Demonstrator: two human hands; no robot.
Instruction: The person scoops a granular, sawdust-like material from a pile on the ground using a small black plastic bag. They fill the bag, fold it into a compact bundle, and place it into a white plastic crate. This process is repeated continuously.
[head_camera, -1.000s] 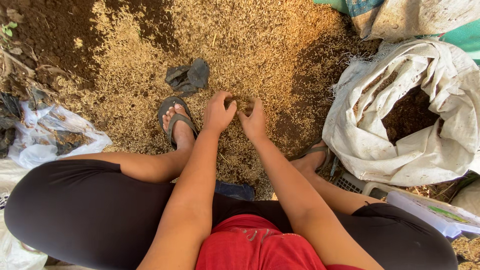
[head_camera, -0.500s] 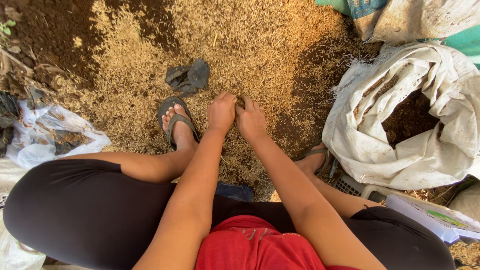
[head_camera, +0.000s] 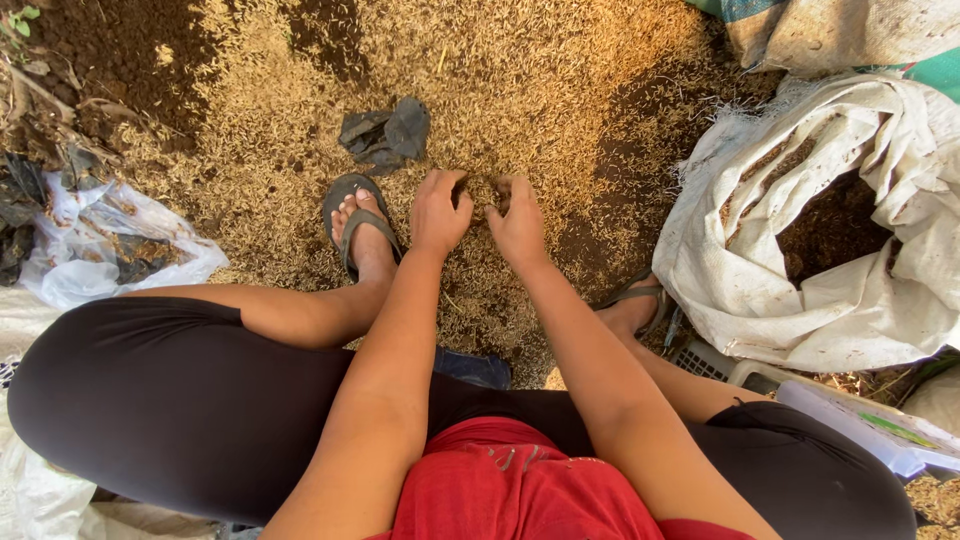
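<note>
Head view, looking down on a squatting person. Two hands work side by side in a spread of golden rice husks (head_camera: 520, 90) on dark soil (head_camera: 110, 50). The left hand (head_camera: 440, 212) is curled, fingers bent over a pinch of husks; the right hand (head_camera: 517, 222) is likewise curled around husks, the two nearly touching. Two feet in sandals: one (head_camera: 358, 222) just left of the hands, one (head_camera: 632, 300) to the right. One crumpled dark cloth (head_camera: 385, 132) lies beyond the hands. One open white woven sack (head_camera: 790, 290) holding dark compost stands at right; one clear plastic bag (head_camera: 110, 245) lies at left.
</note>
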